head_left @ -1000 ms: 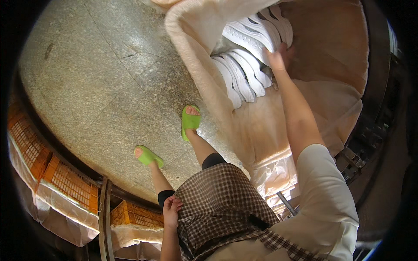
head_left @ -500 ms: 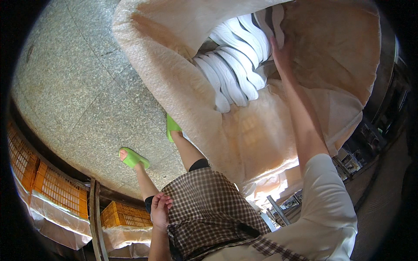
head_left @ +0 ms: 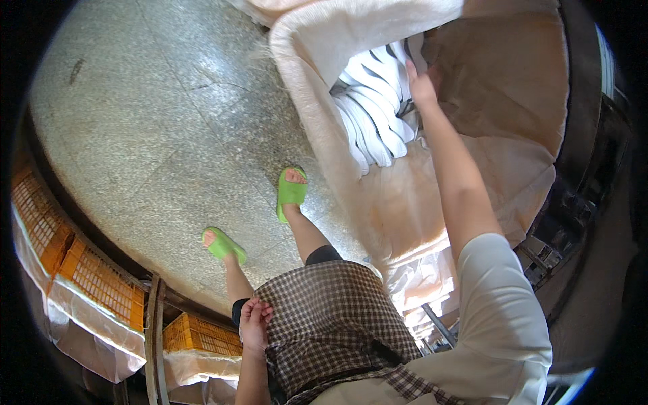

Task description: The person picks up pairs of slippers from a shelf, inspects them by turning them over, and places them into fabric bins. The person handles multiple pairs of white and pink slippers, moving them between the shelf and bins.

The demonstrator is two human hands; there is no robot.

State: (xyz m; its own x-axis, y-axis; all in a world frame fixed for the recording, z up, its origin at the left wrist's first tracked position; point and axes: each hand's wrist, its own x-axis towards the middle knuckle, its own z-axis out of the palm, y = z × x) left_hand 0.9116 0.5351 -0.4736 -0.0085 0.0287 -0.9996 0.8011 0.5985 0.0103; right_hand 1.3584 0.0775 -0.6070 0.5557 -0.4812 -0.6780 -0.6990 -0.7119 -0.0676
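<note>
Inside a large cloth-lined container (head_left: 304,74), white shoe soles (head_left: 378,115) stand on edge in two packed rows. My right hand (head_left: 423,89) reaches in at the far right end of the upper row. Its thumb lies along the end sole (head_left: 414,52), and the other fingers are partly hidden behind it; the hand appears closed on that sole. My left hand (head_left: 254,322) hangs in front of the checked apron (head_left: 324,297), fingers curled in loosely, with nothing visible in them.
Orange plastic crates (head_left: 101,280) with whitish sheeting over their lower parts stand at the left, beside an upright post (head_left: 154,337). My feet in green slippers (head_left: 291,194) are on the speckled stone floor (head_left: 155,135). Dark metal framework (head_left: 547,243) lies beyond the container at the right.
My view has shifted, so the container sits further right and more floor shows. The right foot is now fully visible. My right hand stays at the end of the sole row; the left stays curled.
</note>
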